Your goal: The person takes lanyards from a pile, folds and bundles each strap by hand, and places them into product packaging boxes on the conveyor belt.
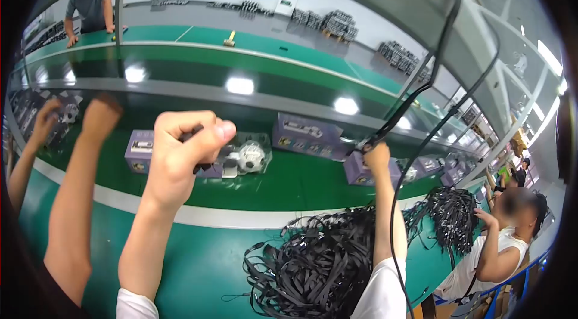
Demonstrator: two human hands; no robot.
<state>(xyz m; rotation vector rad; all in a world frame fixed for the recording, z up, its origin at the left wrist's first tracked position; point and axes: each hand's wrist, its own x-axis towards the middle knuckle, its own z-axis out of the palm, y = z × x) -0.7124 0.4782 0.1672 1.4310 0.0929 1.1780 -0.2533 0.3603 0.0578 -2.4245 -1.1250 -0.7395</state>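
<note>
My left hand [183,150] is raised in a fist, thumb on top, round something dark that barely shows. Behind it, clear plastic packaging with a black-and-white ball [251,156] lies on the green conveyor [283,185], near a purple box [139,145]. Farther right, my right hand [377,156] is closed at the top of another purple box [359,170], beside dark cable ends; what it grips is too small to tell. A large heap of black straps [313,262] lies on the green table before my right forearm.
At left, a co-worker's two bare arms [72,204] reach over the belt. Black cables [442,48] hang at right. Another long purple box [307,136] stands on the belt. A seated person [503,253] is at right, beside more straps [453,216]; another stands across the line [90,9].
</note>
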